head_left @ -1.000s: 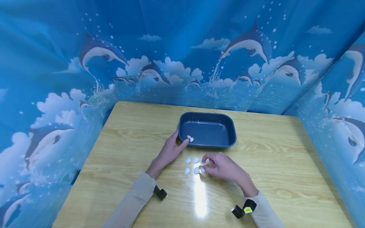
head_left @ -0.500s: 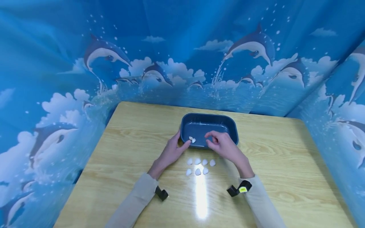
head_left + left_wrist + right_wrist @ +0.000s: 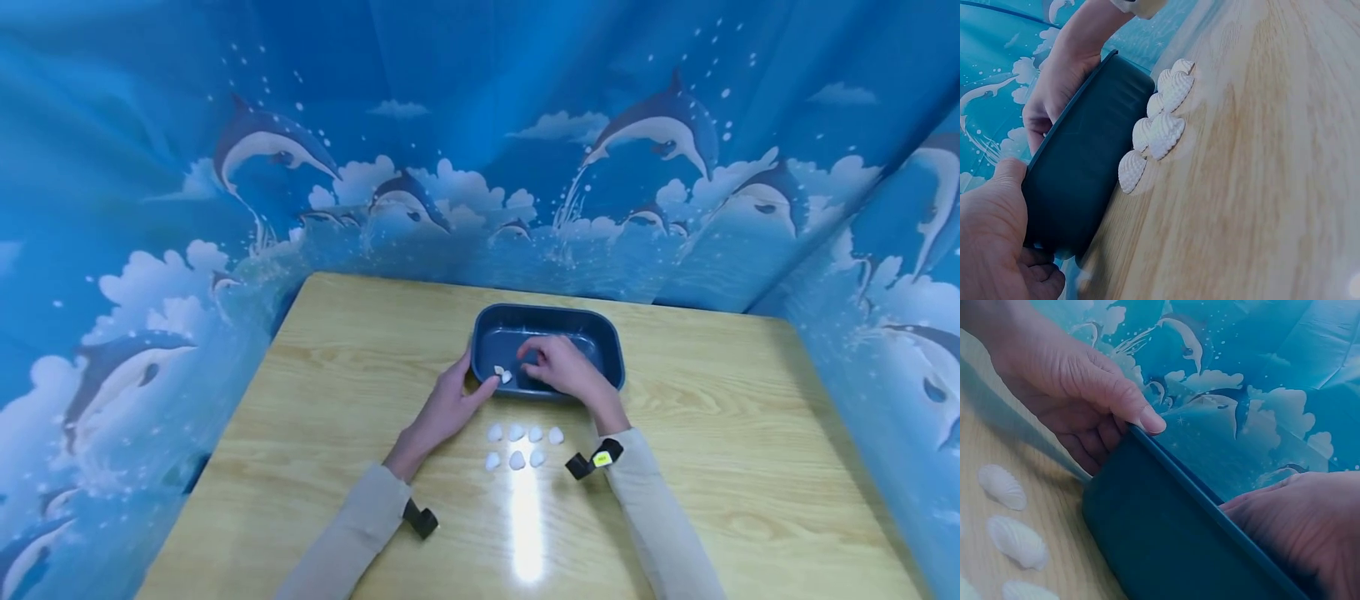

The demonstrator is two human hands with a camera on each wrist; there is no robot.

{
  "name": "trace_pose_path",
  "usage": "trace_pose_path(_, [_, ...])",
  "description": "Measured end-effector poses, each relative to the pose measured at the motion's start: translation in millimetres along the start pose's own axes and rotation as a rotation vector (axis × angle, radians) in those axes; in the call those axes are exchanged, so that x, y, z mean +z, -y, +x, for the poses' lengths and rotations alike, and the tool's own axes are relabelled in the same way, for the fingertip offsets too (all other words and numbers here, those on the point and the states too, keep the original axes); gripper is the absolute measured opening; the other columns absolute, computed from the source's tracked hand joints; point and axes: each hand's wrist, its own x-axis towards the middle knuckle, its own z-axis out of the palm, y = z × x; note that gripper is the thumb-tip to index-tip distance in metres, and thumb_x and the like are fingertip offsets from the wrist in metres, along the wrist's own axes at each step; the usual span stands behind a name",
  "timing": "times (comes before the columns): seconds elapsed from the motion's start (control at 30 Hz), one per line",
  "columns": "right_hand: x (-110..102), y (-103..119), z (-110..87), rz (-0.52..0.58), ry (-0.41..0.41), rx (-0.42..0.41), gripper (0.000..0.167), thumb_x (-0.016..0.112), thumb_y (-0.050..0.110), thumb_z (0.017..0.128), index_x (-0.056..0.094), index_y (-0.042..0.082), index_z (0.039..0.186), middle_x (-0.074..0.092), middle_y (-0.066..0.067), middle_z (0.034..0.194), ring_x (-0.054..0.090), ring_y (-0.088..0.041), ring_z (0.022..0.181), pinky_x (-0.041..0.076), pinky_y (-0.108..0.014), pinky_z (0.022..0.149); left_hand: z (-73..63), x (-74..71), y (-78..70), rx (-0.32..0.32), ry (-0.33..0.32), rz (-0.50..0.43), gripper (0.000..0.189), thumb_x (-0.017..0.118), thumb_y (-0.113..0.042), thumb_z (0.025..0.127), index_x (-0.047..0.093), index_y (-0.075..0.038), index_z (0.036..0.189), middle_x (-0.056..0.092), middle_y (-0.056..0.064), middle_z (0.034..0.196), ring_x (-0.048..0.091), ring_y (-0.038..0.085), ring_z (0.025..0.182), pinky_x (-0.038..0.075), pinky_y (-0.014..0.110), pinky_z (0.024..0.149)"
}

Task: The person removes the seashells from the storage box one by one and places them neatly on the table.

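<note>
A dark blue rectangular plastic basin [image 3: 612,367] stands on the table. My left hand [image 3: 447,405] grips its near left corner, thumb over the rim and fingers along the outside, as the right wrist view also shows. Two small white seashells [image 3: 506,377] lie inside, close to the left thumb. My right hand [image 3: 562,367] reaches into the basin with thumb and forefinger bent and apart; I see nothing between them. Its fingertips are hidden by the basin wall in both wrist views. In front of the basin, ribbed white seashells [image 3: 1166,135] lie in two rows on the wood.
The wooden table [image 3: 712,433] ends at the back against a blue curtain [image 3: 465,100] printed with dolphins, which also hangs along the left and right sides. A bright light reflection shows on the tabletop in front of the shells.
My right hand has left a seashell at the right end of the far row, then moved up and leftward into the basin. My left hand stays on the basin's corner.
</note>
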Motion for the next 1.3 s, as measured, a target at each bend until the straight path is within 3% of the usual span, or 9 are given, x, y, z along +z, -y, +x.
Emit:
trace_pose_path(0.07, [0.7, 1.2, 3.5, 0.007, 0.035, -0.003, 0.014, 0.074, 0.01, 0.098, 0.078, 0.007, 0.111, 0.055, 0.003, 0.065, 0.045, -0.012, 0.054, 0.036, -0.024, 0.051, -0.1, 1.1, -0.2, -0.003, -0.001, -0.002, 0.078, 0.061, -0.037, 0.107, 0.017, -0.018, 0.169, 0.024, 0.001, 0.173, 0.023, 0.014, 0.157, 0.027, 0.042, 0.126])
trace_pose_path(0.13, [1.6, 2.4, 6.2, 0.017, 0.064, -0.017, 0.014, 0.075, 0.009, 0.097, 0.08, 0.007, 0.11, 0.067, 0.001, 0.075, 0.055, -0.01, 0.061, 0.044, -0.024, 0.054, -0.3, 1.5, -0.4, -0.007, -0.001, -0.006, 0.078, 0.061, -0.037, 0.107, 0.017, -0.019, 0.169, 0.023, 0.0, 0.173, 0.023, 0.014, 0.157, 0.027, 0.042, 0.126])
trace_pose_path(0.3, [4.3, 2.0, 10.8, 0.038, 0.096, -0.038, 0.015, 0.075, 0.007, 0.097, 0.081, 0.006, 0.11, 0.08, -0.006, 0.107, 0.073, -0.017, 0.098, 0.062, -0.031, 0.081, -0.4, 1.1, -0.8, -0.002, 0.0, -0.012, 0.078, 0.062, -0.035, 0.107, 0.017, -0.018, 0.169, 0.023, 0.002, 0.173, 0.023, 0.017, 0.157, 0.028, 0.044, 0.126])
trace_pose_path(0.5, [6.8, 2.3, 14.9, 0.039, 0.15, -0.015, 0.017, 0.074, 0.005, 0.096, 0.081, 0.008, 0.111, 0.08, -0.005, 0.108, 0.073, -0.02, 0.106, 0.063, -0.034, 0.088, 0.1, 1.1, 0.1, 0.012, 0.0, -0.013, 0.078, 0.062, -0.034, 0.107, 0.017, -0.018, 0.169, 0.024, 0.003, 0.172, 0.024, 0.016, 0.157, 0.027, 0.043, 0.126])
trace_pose_path(0.73, [11.3, 1.0, 17.9, 0.026, 0.168, -0.037, 0.015, 0.074, 0.004, 0.096, 0.083, 0.009, 0.108, 0.08, -0.004, 0.107, 0.074, -0.019, 0.104, 0.063, -0.035, 0.087, -0.4, 0.4, 0.0, 0.028, -0.004, -0.018, 0.079, 0.063, -0.032, 0.107, 0.017, -0.017, 0.169, 0.026, 0.005, 0.172, 0.026, 0.017, 0.156, 0.028, 0.042, 0.126])
trace_pose_path(1.03, [14.2, -1.8, 19.8, 0.003, 0.115, -0.068, 0.013, 0.073, 0.009, 0.099, 0.082, 0.007, 0.107, 0.08, -0.004, 0.101, 0.074, -0.016, 0.094, 0.063, -0.033, 0.082, -0.3, -1.5, -1.6, 0.004, 0.001, -0.012, 0.078, 0.061, -0.035, 0.107, 0.017, -0.019, 0.169, 0.026, 0.003, 0.172, 0.026, 0.017, 0.156, 0.028, 0.043, 0.126])
trace_pose_path(1.2, [10.3, 0.0, 19.0, -0.046, 0.088, 0.009, 0.015, 0.07, 0.015, 0.102, 0.081, 0.006, 0.103, 0.076, -0.001, 0.089, 0.062, -0.01, 0.069, 0.053, -0.027, 0.062, -0.6, -1.2, -2.7, -0.023, 0.001, 0.001, 0.079, 0.06, -0.038, 0.107, 0.014, -0.018, 0.169, 0.022, 0.001, 0.172, 0.024, 0.016, 0.157, 0.027, 0.042, 0.126])
trace_pose_path(1.3, [7.9, 0.3, 18.1, -0.069, 0.096, 0.058, 0.017, 0.068, 0.018, 0.103, 0.08, 0.005, 0.103, 0.073, -0.001, 0.084, 0.056, -0.011, 0.064, 0.048, -0.027, 0.058, -0.7, -0.6, -2.5, -0.032, 0.0, 0.006, 0.08, 0.06, -0.04, 0.107, 0.014, -0.018, 0.169, 0.021, 0.001, 0.172, 0.023, 0.016, 0.157, 0.027, 0.041, 0.127])
